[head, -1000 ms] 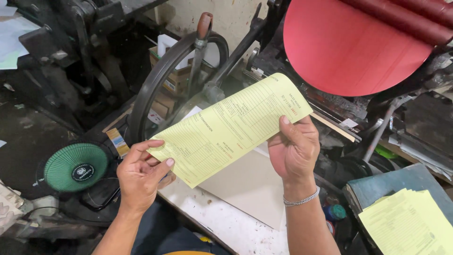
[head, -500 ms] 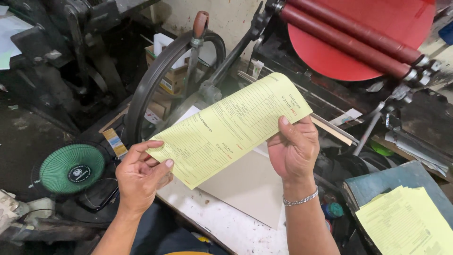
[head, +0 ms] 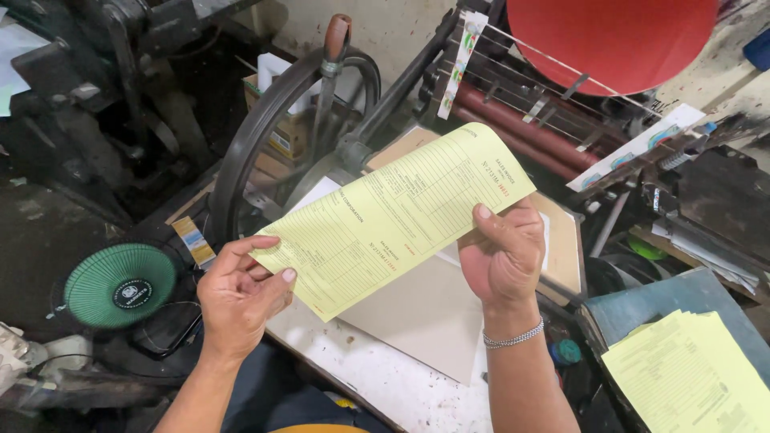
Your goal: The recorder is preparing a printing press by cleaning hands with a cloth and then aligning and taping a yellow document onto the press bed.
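Note:
I hold a yellow printed form sheet [head: 393, 216] between both hands, tilted up toward the right. My left hand [head: 237, 297] pinches its lower left corner. My right hand [head: 504, 252], with a silver bracelet at the wrist, grips its right edge with the thumb on top. Under the sheet lies a grey board [head: 425, 317] on a white, speckled work table [head: 377, 377]. Behind the sheet stands a printing press with a red ink disc [head: 618, 40] and dark red rollers [head: 521, 120].
A black flywheel [head: 257, 152] with a lever handle [head: 337, 40] rises at the centre back. A green fan [head: 120, 285] sits low at the left. A stack of yellow forms [head: 694, 377] rests on a blue-grey surface at the lower right. Dark machinery fills the upper left.
The press moved: the rollers travelled down off the red disc, which has swung up. Both hands and the yellow sheet stayed in nearly the same pose.

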